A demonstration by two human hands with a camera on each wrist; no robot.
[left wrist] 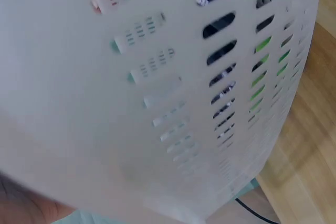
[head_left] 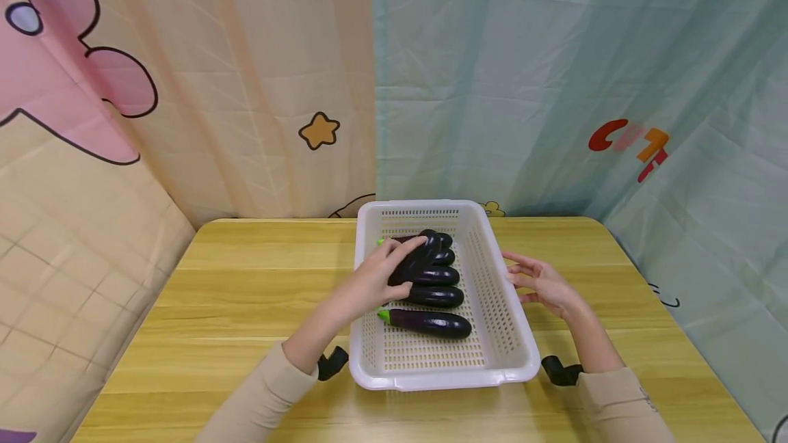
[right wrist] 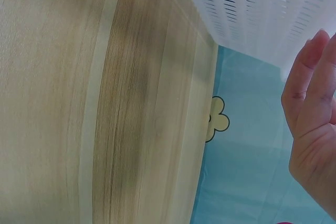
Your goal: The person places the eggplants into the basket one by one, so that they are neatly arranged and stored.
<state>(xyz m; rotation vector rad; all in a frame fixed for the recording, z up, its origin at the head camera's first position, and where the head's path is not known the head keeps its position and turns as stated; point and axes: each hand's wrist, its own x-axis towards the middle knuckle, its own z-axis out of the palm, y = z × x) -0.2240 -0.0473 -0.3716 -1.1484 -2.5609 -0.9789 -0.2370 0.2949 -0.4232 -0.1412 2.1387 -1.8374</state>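
Observation:
My left hand [head_left: 378, 272] reaches over the left rim of a white slotted plastic basket [head_left: 506, 323] and grips a dark purple eggplant [head_left: 420, 262], which lies slanted across others. Several more eggplants rest crosswise on the basket floor; the nearest eggplant [head_left: 431, 323] has a bright green stem end and sits a little apart. Beside the basket's right wall is my right hand [head_left: 542, 284], fingers loosely bent, the fingertips at the wall. The left wrist view is mostly filled by the basket's outer wall [left wrist: 105, 129], which hides the left fingers.
The basket stands on a wooden table [head_left: 258, 292], near its back edge. Printed curtains [head_left: 480, 87] hang behind and to both sides. Black wrist mounts [head_left: 561, 370] show at both wrists, close to the basket's near corners.

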